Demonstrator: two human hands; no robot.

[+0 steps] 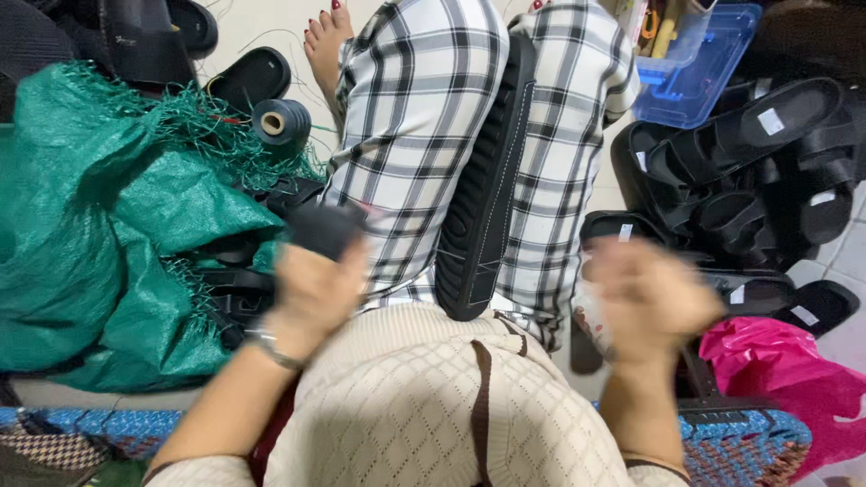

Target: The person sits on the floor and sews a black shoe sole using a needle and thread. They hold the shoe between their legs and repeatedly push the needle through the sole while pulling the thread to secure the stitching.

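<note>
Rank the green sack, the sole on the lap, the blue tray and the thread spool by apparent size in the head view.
1. green sack
2. sole
3. blue tray, partly cut off, so unsure against the sole
4. spool

- A cream knitted top (406,406) with a raised diamond pattern covers the chest and belly.
- A narrow dark brown strip (481,397) runs straight down the front of the top.
- The trousers (424,117) are white with a black and grey check, loose on both legs.
- A thin metal bracelet (275,353) sits at the left wrist.
- Both hands, the left hand (316,289) and the right hand (651,298), are bare and blurred.
- The foot (325,41) is bare, with red-painted toenails.
</note>
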